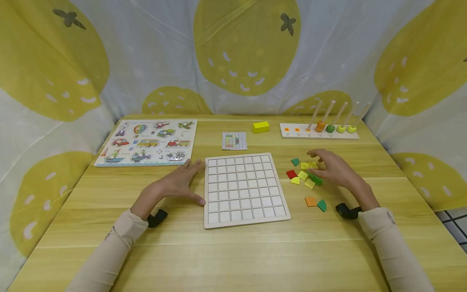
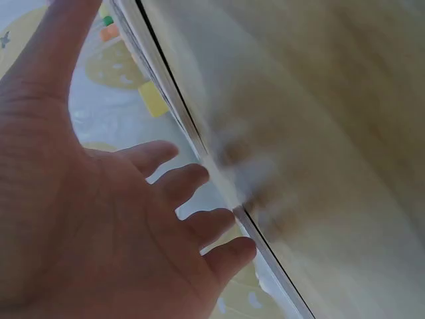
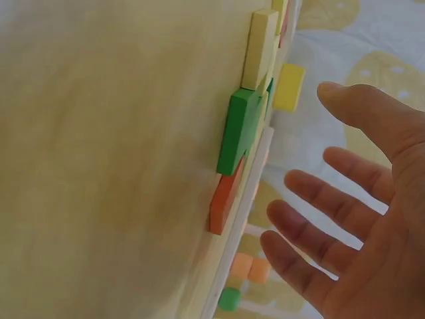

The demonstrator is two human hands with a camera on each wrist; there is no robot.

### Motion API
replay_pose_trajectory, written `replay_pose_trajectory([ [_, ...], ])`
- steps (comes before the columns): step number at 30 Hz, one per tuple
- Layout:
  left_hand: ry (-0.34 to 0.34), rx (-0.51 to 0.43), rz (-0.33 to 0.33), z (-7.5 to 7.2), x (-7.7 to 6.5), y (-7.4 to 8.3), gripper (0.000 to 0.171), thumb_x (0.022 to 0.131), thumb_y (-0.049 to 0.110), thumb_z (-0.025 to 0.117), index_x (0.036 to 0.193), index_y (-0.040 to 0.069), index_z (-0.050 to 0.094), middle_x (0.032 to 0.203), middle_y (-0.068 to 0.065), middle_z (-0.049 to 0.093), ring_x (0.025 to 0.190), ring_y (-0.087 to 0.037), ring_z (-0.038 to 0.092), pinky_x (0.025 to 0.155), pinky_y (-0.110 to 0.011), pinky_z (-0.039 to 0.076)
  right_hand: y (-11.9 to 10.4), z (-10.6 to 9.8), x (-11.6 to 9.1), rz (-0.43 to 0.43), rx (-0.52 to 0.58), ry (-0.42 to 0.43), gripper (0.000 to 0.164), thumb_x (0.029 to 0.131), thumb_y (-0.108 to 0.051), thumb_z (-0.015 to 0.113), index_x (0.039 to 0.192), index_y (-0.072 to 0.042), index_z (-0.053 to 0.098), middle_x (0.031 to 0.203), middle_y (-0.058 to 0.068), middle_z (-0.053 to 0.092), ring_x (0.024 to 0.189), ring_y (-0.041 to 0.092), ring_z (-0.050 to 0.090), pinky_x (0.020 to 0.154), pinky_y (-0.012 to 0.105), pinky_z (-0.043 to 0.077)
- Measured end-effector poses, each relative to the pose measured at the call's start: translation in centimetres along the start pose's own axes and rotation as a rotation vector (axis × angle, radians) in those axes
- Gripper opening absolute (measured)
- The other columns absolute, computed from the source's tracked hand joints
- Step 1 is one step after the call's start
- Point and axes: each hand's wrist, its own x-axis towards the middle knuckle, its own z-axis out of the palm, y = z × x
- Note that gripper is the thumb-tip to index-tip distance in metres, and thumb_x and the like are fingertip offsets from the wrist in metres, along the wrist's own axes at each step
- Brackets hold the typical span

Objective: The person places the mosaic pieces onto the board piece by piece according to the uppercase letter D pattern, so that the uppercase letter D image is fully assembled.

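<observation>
A wooden grid board (image 1: 240, 186) with rows of white squares lies in the middle of the table. My left hand (image 1: 178, 182) is at its left edge, fingers spread, the thumb tip right at the rim. To the right of the board lie small flat tiles: a red one (image 1: 291, 174), several yellow ones (image 1: 303, 175) and a green quarter-round (image 1: 295, 162). Nearer me are an orange tile (image 1: 311, 201) and another green rounded one (image 1: 321, 205). Over the right side of the group hovers my right hand (image 1: 335, 170), fingers apart, holding nothing, partly hiding a green tile (image 3: 239, 129).
A small pattern card (image 1: 234, 141) lies behind the board, with a yellow block (image 1: 261, 127) beside it. At the back left is a vehicle picture puzzle (image 1: 146, 144). A white peg stand (image 1: 317, 132) with coloured beads stands at the back right, before a fruit-print curtain (image 1: 248, 48).
</observation>
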Motion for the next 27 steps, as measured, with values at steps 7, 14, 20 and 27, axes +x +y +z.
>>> replay_pose_trajectory([
  [7, 0.008, -0.012, 0.015, 0.3, 0.1, -0.5, 0.12, 0.065, 0.066, 0.076, 0.155, 0.012, 0.018, 0.161, -0.009, 0.012, 0.145, -0.042, -0.002, 0.112, -0.064, 0.01, 0.3, 0.3, -0.8, -0.001, 0.012, -0.005, 0.037, 0.087, -0.023, 0.072, 0.113, 0.0, 0.06, 0.093, 0.011, 0.062, 0.076, 0.02, 0.059, 0.063, 0.034, 0.05],
  [14, 0.073, -0.061, 0.063, 0.9, 0.6, -1.3, 0.109, 0.069, 0.066, 0.074, 0.152, 0.013, 0.028, 0.159, -0.004, 0.02, 0.147, -0.036, 0.0, 0.116, -0.056, 0.0, 0.6, 0.6, -1.0, 0.028, 0.022, -0.064, 0.03, 0.085, -0.022, 0.074, 0.103, -0.001, 0.062, 0.08, 0.002, 0.06, 0.067, 0.014, 0.053, 0.057, 0.028, 0.045],
  [20, 0.122, -0.059, 0.064, 1.4, 0.9, -1.7, 0.106, 0.069, 0.067, 0.073, 0.151, 0.015, 0.032, 0.158, -0.005, 0.024, 0.147, -0.034, 0.003, 0.117, -0.055, -0.002, 0.7, 0.9, -1.0, 0.047, 0.011, -0.078, 0.028, 0.085, -0.023, 0.074, 0.099, -0.001, 0.063, 0.076, 0.001, 0.058, 0.065, 0.014, 0.049, 0.057, 0.028, 0.042],
  [27, 0.141, -0.011, 0.08, 1.7, 1.3, -1.7, 0.11, 0.067, 0.07, 0.072, 0.152, 0.014, 0.029, 0.16, -0.005, 0.018, 0.146, -0.037, 0.0, 0.116, -0.057, -0.004, 0.7, 0.8, -0.9, 0.074, 0.003, -0.09, 0.03, 0.086, -0.027, 0.073, 0.098, -0.001, 0.064, 0.077, 0.001, 0.059, 0.066, 0.014, 0.051, 0.058, 0.028, 0.043],
])
